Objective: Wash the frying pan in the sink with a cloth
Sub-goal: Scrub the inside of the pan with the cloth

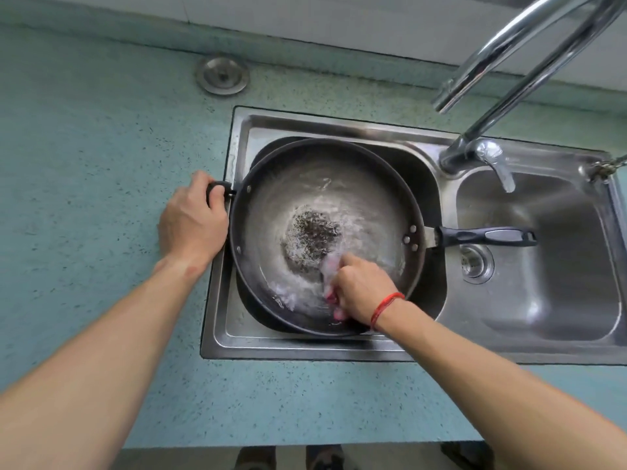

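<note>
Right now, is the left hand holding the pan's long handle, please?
No, the left hand grips the short side handle, while the long handle lies untouched over the right basin.

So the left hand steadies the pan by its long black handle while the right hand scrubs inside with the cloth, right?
Not quite. The head view shows the left hand gripping the short side handle of the pan; the long handle juts free to the right. The rest holds.

Speckled teal counter [84, 147], round steel cap [222, 75] in it (far left), chrome tap [454, 157] — high-arched spout
</note>
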